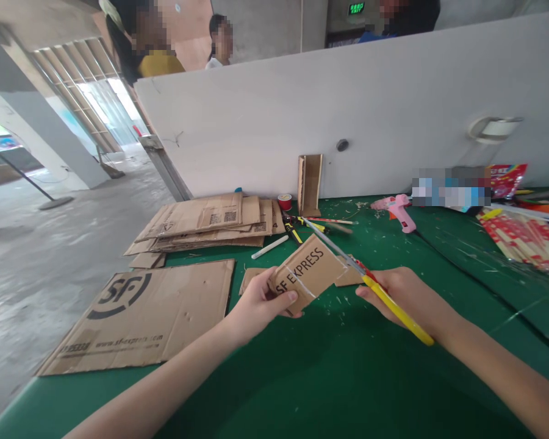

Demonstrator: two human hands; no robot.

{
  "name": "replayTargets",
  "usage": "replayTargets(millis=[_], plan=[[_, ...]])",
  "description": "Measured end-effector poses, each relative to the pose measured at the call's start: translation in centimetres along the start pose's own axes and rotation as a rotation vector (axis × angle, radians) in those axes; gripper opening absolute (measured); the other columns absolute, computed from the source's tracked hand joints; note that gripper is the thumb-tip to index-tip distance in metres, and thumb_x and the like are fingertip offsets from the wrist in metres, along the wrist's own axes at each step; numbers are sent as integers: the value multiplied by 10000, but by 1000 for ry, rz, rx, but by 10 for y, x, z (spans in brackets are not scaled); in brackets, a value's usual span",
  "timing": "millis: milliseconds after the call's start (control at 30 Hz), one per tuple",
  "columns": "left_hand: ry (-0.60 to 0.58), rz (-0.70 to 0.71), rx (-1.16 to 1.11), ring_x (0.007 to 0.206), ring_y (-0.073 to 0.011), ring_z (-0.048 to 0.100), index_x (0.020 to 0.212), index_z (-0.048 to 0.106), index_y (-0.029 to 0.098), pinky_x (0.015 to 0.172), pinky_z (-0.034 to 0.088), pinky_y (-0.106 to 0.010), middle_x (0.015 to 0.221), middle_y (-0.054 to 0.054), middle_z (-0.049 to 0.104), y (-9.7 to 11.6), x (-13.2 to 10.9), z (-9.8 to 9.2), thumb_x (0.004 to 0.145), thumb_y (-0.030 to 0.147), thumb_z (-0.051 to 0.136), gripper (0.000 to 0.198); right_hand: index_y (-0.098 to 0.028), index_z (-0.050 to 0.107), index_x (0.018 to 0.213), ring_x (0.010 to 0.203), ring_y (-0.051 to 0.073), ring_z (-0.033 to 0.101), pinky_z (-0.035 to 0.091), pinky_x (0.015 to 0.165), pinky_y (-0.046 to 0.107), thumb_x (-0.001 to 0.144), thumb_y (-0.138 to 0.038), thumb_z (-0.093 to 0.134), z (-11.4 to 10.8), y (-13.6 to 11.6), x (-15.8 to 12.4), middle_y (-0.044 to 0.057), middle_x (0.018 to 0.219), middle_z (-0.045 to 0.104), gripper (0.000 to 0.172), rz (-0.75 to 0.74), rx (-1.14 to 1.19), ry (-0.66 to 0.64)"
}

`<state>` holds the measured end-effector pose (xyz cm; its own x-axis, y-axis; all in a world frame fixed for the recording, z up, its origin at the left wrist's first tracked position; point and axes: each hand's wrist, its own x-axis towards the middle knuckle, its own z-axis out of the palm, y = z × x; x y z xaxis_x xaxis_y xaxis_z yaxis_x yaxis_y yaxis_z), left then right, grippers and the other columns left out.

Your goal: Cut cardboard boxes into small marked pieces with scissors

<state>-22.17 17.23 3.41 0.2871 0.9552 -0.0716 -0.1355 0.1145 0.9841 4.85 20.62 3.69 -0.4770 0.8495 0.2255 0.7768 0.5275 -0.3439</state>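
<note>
My left hand [266, 296] pinches a small piece of cardboard [308, 274] printed "SF EXPRESS", thumb on top and fingers beneath. A pale line runs across its printed face. In my right hand [405, 296] is a pair of scissors [396, 308] with yellow handles, the blades pointing up and left along the cardboard's upper right edge. Whether the blades touch the cardboard, I cannot tell. Behind the held piece, partly hidden, another cardboard scrap [350, 277] lies on the green table [274, 390].
Stacked cardboard sheets [196, 216] and a large SF sheet [150, 317] lie left. Pliers [293, 230], a white marker [269, 247] and an upright cardboard channel [310, 183] stand or lie beyond my hands. Right are a pink glue gun [403, 212], its cord and packaged sticks [526, 238]. A white partition [256, 128] borders the back.
</note>
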Motion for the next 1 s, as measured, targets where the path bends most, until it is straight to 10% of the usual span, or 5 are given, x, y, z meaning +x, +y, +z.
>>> replayTargets(millis=[467, 1000], plan=[[312, 168, -356, 947, -206, 670, 1091, 466, 217, 802, 568, -345, 1132, -62, 627, 13, 10, -4, 841, 251, 611, 291, -217, 531, 852, 640, 182, 570, 420, 565, 292, 874, -604, 389, -14, 28, -1, 57, 792, 631, 413, 68, 158, -289], [221, 93, -25, 806, -170, 655, 1106, 543, 100, 635, 577, -281, 1053, -128, 653, 10, 3, 6, 807, 326, 651, 390, -224, 558, 937, 764, 243, 597, 443, 651, 356, 825, -675, 403, -19, 9, -1, 87, 889, 610, 489, 91, 58, -444]])
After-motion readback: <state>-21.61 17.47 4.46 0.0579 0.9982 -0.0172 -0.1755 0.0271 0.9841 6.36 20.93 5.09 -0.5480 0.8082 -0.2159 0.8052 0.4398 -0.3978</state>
